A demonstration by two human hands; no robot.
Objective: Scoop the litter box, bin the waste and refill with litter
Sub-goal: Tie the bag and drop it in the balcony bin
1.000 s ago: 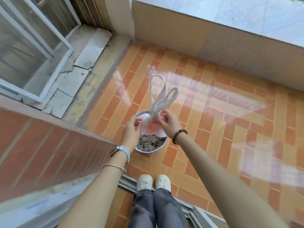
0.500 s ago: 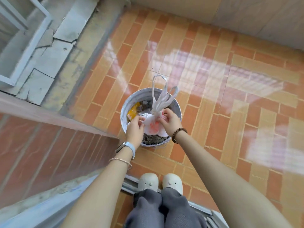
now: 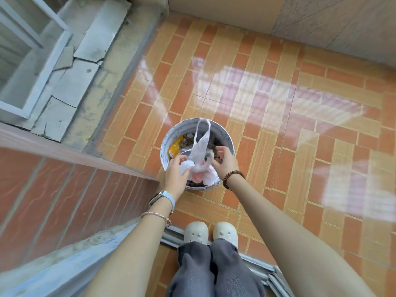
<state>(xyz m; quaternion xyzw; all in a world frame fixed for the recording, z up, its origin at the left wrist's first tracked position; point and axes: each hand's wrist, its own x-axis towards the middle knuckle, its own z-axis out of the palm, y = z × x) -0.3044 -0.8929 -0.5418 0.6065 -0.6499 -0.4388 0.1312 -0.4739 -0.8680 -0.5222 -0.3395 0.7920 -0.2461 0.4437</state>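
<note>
Bag point(image 3: 200, 166) at the mouth of the bucket point(image 3: 230, 142), between both hands.
The white plastic bag lies directly between the hands, and its handle loops stand up beyond the fingertips. The right hand point(image 3: 225, 162) is spread wide, fingers loosely curved just beside the bag, gripping nothing. The left hand point(image 3: 175, 179) reaches the bag's other side, but blur hides whether it pinches. A yellow wrapper point(image 3: 176, 144) lies in the bucket beyond the left hand.
</note>
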